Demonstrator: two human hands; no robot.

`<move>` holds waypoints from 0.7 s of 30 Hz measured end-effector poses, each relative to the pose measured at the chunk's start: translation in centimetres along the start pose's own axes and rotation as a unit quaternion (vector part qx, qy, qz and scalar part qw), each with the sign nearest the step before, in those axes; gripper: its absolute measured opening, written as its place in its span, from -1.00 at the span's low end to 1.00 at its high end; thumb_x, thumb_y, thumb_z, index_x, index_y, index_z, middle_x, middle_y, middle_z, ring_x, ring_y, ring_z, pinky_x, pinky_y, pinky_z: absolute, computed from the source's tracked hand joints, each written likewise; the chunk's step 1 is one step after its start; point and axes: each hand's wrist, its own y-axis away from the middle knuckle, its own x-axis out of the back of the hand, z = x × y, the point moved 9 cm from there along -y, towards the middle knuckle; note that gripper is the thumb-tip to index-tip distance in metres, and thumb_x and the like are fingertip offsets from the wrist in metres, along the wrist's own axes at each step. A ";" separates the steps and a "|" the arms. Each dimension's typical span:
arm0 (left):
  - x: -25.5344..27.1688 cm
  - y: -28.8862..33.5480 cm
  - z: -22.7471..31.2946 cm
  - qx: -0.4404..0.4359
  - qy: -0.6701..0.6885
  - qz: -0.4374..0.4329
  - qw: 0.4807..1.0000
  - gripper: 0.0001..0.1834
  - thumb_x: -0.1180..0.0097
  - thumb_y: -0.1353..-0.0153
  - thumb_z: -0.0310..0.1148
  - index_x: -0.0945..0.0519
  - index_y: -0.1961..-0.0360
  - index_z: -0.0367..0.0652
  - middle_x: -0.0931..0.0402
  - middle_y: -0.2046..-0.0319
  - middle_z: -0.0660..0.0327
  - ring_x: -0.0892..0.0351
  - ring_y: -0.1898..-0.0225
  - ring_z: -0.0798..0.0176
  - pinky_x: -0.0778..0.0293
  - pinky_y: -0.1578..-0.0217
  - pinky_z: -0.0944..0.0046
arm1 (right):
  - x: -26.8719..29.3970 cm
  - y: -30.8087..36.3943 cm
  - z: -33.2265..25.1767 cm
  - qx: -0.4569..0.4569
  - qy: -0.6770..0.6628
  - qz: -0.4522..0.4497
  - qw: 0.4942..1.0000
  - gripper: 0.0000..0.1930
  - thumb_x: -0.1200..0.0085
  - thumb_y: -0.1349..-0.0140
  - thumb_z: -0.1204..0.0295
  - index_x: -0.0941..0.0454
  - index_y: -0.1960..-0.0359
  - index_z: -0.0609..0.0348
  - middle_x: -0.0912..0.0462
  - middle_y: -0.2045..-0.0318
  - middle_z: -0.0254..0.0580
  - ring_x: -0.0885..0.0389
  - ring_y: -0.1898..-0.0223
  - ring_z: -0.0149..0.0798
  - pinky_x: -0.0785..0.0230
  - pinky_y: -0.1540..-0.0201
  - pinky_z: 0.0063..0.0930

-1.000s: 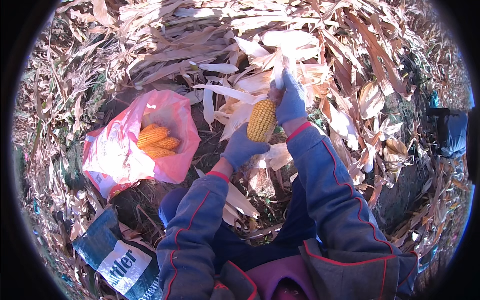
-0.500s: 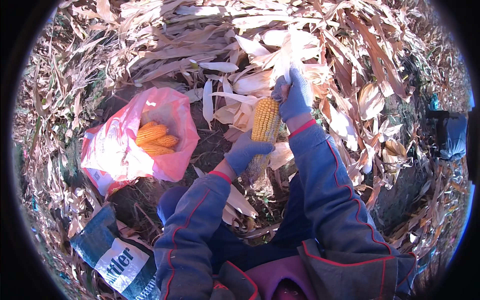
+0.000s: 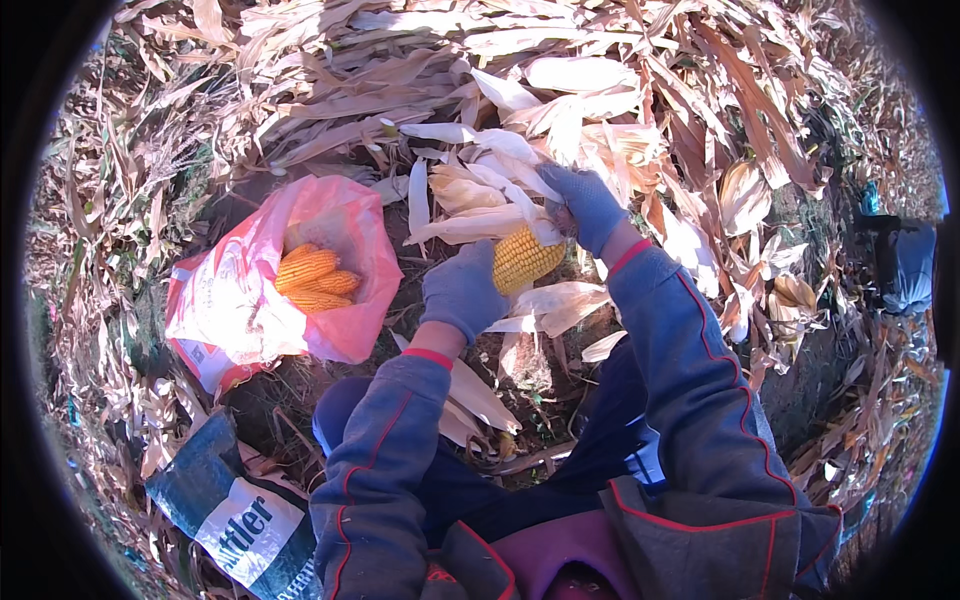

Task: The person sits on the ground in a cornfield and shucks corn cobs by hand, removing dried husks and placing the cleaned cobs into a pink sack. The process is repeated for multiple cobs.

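Note:
An ear of corn [image 3: 527,262] with bare yellow kernels lies tilted between my hands, its upper part under pale dry husk leaves [image 3: 497,183]. My left hand [image 3: 462,292], in a grey-blue glove, is closed on the ear's left side; its fingertips are partly hidden. At the upper right of the ear, my right hand [image 3: 590,208], gloved alike, has its fingers closed on the husk. To the left, a pink-red sack [image 3: 350,338] gapes open with several husked orange-yellow ears [image 3: 308,272] inside.
Dry corn leaves and stalks [image 3: 350,90] cover the ground ahead and at both sides. Loose husks [image 3: 478,395] lie below my hands, between my bent legs. A dark green and white bag [image 3: 195,470] lies at the lower left. A dark bundled object [image 3: 908,268] stands at the far right.
My right hand has come down from the raised husk toward the ear. My left hand has shifted left and up, and the ear has tilted, with husk leaves now over its top.

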 end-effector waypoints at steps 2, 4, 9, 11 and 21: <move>-0.7 0.0 -2.4 0.028 -0.084 -0.011 0.996 -0.52 -0.23 0.21 -0.17 -0.41 0.25 -0.13 -0.51 0.34 0.04 -0.57 0.32 -0.03 -0.47 0.32 0.05 | 0.4 -1.0 2.7 0.033 0.165 0.005 0.986 -0.61 -0.02 -0.14 0.13 -0.55 0.30 0.28 -0.54 0.63 -0.18 -0.50 0.62 -0.32 -0.34 0.55 -0.48; -0.7 -0.2 -2.8 0.033 -0.126 -0.003 0.991 -0.57 -0.22 0.18 -0.19 -0.41 0.27 -0.13 -0.50 0.36 0.05 -0.57 0.35 -0.03 -0.47 0.35 0.04 | 3.9 -2.3 3.0 0.078 0.271 0.071 0.957 -0.53 -0.01 -0.10 0.06 -0.53 0.23 0.28 -0.59 0.51 -0.02 -0.57 0.44 -0.18 -0.39 0.34 -0.35; 0.4 0.1 -1.6 0.022 -0.164 0.006 0.986 -0.59 -0.22 0.17 -0.21 -0.39 0.30 -0.13 -0.47 0.38 0.10 -0.56 0.39 0.00 -0.47 0.38 0.06 | 8.7 -1.1 -1.3 0.055 0.488 0.174 0.853 -0.37 -0.17 0.07 0.05 -0.40 0.01 0.19 -0.52 0.16 0.11 -0.52 0.13 0.01 -0.36 0.06 -0.26; 0.1 0.0 -1.4 0.006 -0.173 0.003 0.985 -0.59 -0.22 0.16 -0.20 -0.38 0.29 -0.12 -0.46 0.38 0.12 -0.54 0.37 0.04 -0.45 0.37 0.08 | 8.2 -0.3 -1.7 0.050 0.577 0.208 0.788 -0.25 -0.25 0.16 0.07 -0.32 -0.08 0.18 -0.46 0.06 0.11 -0.47 0.04 0.03 -0.30 -0.03 -0.25; -0.3 0.6 1.5 -0.124 -0.237 0.090 0.959 -0.67 -0.07 0.10 -0.33 -0.38 0.24 -0.07 -0.39 0.40 0.22 -0.45 0.34 0.18 -0.29 0.35 0.15 | -0.6 -1.6 3.7 0.045 0.384 -0.058 0.920 -0.47 -0.20 0.02 0.12 -0.46 0.08 0.22 -0.58 0.26 -0.13 -0.54 0.24 -0.26 -0.34 0.12 -0.46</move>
